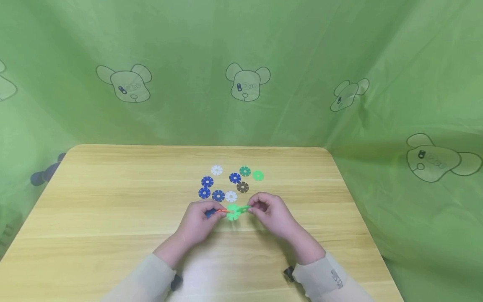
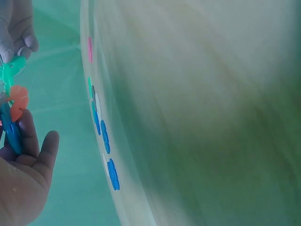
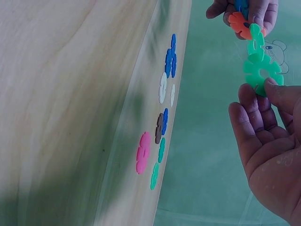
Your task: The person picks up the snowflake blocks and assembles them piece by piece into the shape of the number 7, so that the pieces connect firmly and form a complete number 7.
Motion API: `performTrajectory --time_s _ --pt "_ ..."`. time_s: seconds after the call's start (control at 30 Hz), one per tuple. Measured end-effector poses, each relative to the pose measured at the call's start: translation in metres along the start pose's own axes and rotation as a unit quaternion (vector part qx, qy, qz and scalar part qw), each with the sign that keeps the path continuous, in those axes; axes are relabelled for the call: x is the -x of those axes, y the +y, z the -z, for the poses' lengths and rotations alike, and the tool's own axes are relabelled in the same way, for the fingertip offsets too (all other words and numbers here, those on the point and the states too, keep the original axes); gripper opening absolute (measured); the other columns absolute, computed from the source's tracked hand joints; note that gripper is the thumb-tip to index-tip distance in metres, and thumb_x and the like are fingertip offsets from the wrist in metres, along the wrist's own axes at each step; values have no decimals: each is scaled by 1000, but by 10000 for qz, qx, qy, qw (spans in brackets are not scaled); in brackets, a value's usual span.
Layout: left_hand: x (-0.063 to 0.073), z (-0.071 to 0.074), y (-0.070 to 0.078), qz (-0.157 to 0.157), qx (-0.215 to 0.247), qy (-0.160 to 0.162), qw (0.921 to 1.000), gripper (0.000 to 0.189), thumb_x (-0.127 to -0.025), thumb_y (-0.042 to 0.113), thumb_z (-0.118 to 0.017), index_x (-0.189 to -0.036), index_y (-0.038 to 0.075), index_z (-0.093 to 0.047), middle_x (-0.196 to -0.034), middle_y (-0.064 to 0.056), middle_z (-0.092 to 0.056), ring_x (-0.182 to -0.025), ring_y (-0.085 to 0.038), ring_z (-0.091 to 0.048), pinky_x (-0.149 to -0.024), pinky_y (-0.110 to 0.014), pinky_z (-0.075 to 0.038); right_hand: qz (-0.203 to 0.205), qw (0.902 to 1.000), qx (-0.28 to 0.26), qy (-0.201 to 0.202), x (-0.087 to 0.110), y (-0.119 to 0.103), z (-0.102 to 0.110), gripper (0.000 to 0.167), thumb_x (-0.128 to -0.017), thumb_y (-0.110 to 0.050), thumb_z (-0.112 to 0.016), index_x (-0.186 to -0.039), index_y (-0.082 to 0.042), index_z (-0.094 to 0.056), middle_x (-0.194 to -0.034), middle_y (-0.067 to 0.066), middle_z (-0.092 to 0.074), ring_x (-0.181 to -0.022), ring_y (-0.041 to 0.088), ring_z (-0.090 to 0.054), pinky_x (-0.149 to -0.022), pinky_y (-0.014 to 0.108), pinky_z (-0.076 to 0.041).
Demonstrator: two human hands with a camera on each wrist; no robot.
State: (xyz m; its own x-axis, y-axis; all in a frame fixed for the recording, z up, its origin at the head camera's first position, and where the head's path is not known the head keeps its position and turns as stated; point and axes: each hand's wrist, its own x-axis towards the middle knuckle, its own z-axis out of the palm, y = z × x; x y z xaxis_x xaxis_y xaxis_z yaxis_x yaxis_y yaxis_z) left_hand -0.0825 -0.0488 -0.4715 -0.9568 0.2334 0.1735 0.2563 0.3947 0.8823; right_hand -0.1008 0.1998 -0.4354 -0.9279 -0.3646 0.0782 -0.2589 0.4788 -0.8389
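My left hand (image 1: 197, 221) grips the blue end of a short chain of notched plastic discs above the table. The chain runs from a blue disc (image 2: 10, 129) to an orange disc (image 3: 238, 25), then an upright green disc (image 1: 233, 216) and a second green disc (image 3: 252, 70) set at an angle to it. Between thumb and fingers, my right hand (image 1: 274, 214) pinches the outer edge of that second green disc. In the left wrist view the chain is partly cut off by the frame edge.
Beyond the hands, several loose discs lie flat on the wooden table (image 1: 113, 201): blue (image 1: 207, 181), white (image 1: 216, 170), brown (image 1: 242, 187) and green (image 1: 258, 175). A pink disc (image 3: 143, 153) shows only in the wrist views. Green curtains (image 1: 188, 121) surround the table.
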Motion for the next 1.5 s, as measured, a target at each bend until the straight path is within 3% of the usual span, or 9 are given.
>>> performTrajectory --time_s 0.27,0.6,0.8,1.07,1.3,1.5 --pt "1 -1 0 187 115 1 9998 4 -94 12 -80 -97 14 -79 -95 8 -77 -85 -10 -68 -76 -27 -59 142 9998 78 97 2 0 -2 16 -91 7 -75 -101 -4 -72 -96 10 -73 -87 18 -69 -83 27 -62" --pt "1 -2 1 274 230 57 9993 6 -94 15 -81 -94 9 -79 -91 5 -77 -79 -10 -66 -70 -26 -59 305 9988 264 287 4 2 -3 13 -89 4 -79 -97 -6 -74 -91 8 -75 -78 15 -68 -72 26 -62" --pt "1 -3 4 296 313 120 9990 6 -94 14 -81 -91 9 -79 -90 4 -77 -80 -11 -67 -71 -26 -59 341 9987 27 376 6 4 -6 15 -89 9 -77 -94 -5 -75 -88 1 -74 -73 23 -69 -66 25 -61" --pt "2 -6 7 346 401 329 9981 10 -92 9 -82 -84 13 -77 -85 3 -77 -69 -9 -63 -60 -23 -54 610 9967 -347 413 8 4 -12 16 -87 14 -76 -93 -1 -74 -88 13 -75 -73 18 -70 -66 26 -63" --pt "3 -8 8 378 407 448 9975 10 -91 10 -82 -83 13 -77 -84 3 -77 -71 -10 -65 -63 -24 -56 614 9957 -444 540 8 6 -15 14 -87 13 -77 -92 0 -74 -86 10 -75 -74 23 -72 -67 26 -63" --pt "4 -8 7 319 312 500 9978 8 -91 10 -83 -84 12 -78 -85 2 -77 -75 -9 -67 -68 -24 -58 590 9950 -563 584 9 6 -19 13 -86 14 -77 -92 2 -74 -86 11 -74 -73 21 -72 -66 34 -65"
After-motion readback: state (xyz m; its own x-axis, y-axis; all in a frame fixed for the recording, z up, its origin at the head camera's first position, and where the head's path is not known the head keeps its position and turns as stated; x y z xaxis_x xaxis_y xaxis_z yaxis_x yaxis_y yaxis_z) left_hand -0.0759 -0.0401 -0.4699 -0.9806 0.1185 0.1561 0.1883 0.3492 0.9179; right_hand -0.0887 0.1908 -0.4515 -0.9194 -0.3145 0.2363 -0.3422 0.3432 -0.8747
